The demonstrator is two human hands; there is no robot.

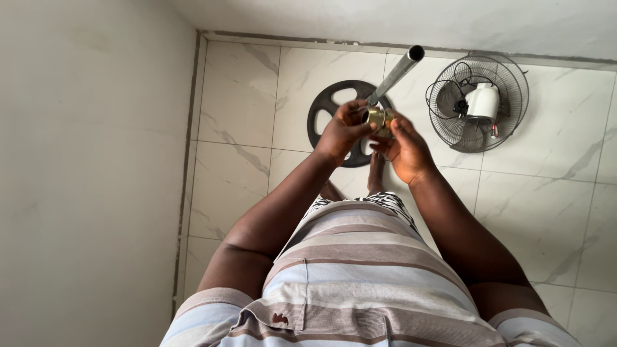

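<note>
Both hands meet above the round black base (334,106) on the floor: the left hand (342,132) and right hand (405,149) pinch a brass fitting (376,117) on the metal pole (393,76). Right of that base lies a caged fan head (477,103).

A brass-coloured ring fitting (378,117), round and shiny with a dark hollow centre, sits at the lower end of a grey metal pole (394,74). The pole is a plain hollow tube, its open top end showing as a dark circle. It slants from the fitting up and away to the right, towards the far wall, above a white marble-patterned tile floor. The fitting is held in the air near the middle of the scene, gripped on its left side by the left hand (340,132) and on its right side by the right hand (406,151), fingertips of both touching it.
</note>
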